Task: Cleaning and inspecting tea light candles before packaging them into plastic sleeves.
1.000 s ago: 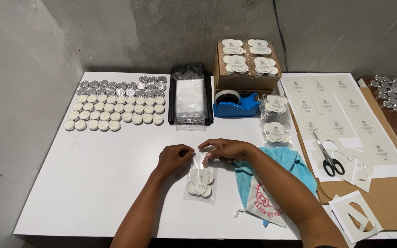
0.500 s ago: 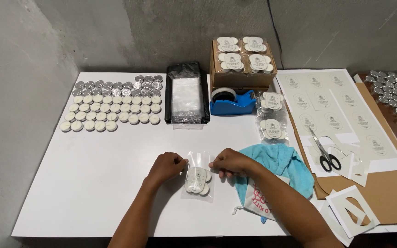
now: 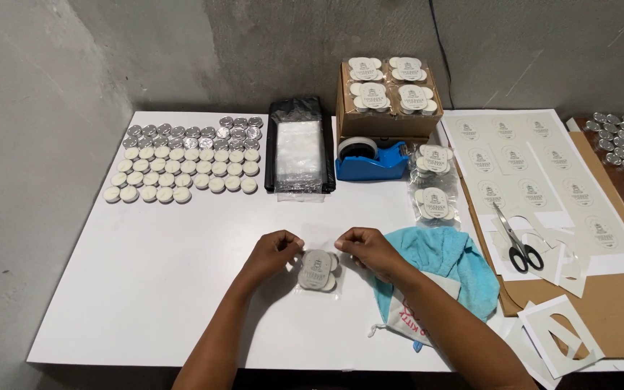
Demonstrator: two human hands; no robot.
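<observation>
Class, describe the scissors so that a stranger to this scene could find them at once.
Start at the white table, then go right to the label sheets. The scissors lie on their near edge, among cut-out scraps. They alone have black handles and metal blades.

Even, fairly bright light falls from overhead, and the white worktop (image 3: 182, 289) shows no harsh glare. Soft, short shadows lie under both forearms near the grip. Focus is sharp at the grip; straight edges bow slightly toward the frame corners.

Both forearms are showing bare up to the frame's lower edge; the left hand (image 3: 274, 253) and right hand (image 3: 370, 250) are wearing no gloves or rings.
</observation>
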